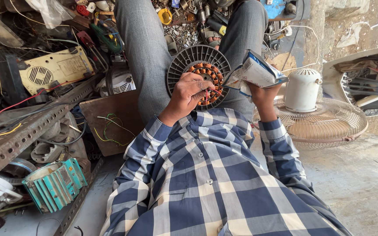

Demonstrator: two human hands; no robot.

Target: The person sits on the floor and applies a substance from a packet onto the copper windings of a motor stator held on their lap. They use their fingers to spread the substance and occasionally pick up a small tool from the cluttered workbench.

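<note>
Left hand (189,94) pinching thin wires (213,91) on fan motor (200,72), right hand (263,94) gripping crumpled packet (257,72), fingertips hidden

Small white-and-blue carton (259,70), crumpled, held in right hand (264,97), just right of the grey finned motor housing (184,61).

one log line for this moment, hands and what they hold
left hand: on red wires of fan motor | right hand: holds small carton | motor on lap
</note>
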